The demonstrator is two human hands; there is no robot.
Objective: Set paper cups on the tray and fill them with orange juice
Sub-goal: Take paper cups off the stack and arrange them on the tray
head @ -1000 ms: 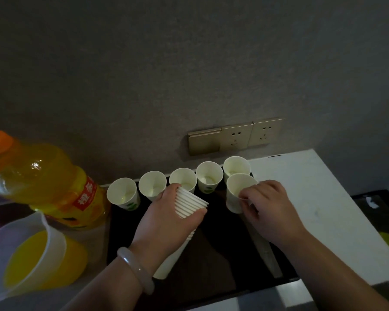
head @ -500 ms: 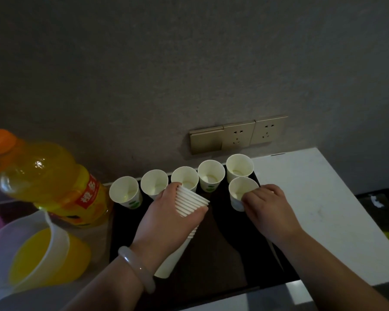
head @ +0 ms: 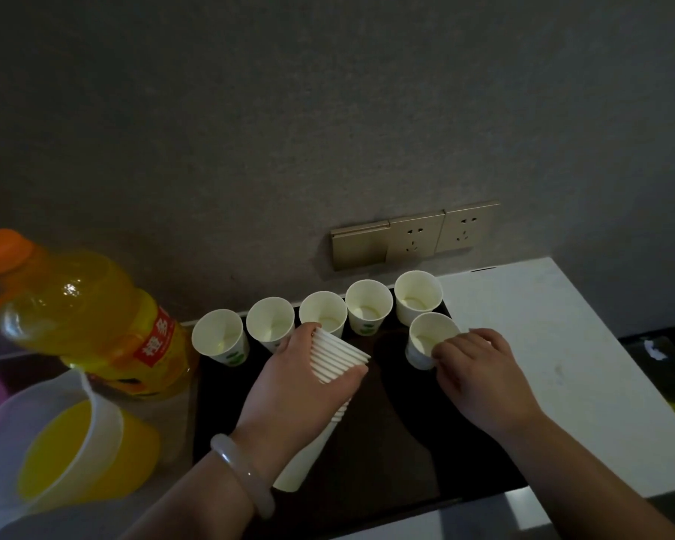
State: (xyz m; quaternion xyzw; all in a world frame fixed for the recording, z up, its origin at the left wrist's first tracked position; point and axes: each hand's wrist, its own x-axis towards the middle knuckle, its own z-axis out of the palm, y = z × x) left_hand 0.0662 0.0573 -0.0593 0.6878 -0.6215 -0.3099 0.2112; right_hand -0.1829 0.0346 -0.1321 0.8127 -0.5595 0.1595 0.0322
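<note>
Your left hand (head: 304, 383) grips the nested cup stack (head: 338, 360) over the dark tray (head: 390, 454); hold it clear of the far row (head: 369, 305). Rightward, your right hand (head: 480, 376) pinches the sixth cup (head: 425, 339) at its near rim: seat it flat on the tray before letting go.

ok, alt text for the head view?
A right hand holds a paper cup at the right end of a black tray, in front of a row of five empty cups; the left hand grips a stack of cups. An orange juice bottle and a jug of juice stand left of the tray.
</note>
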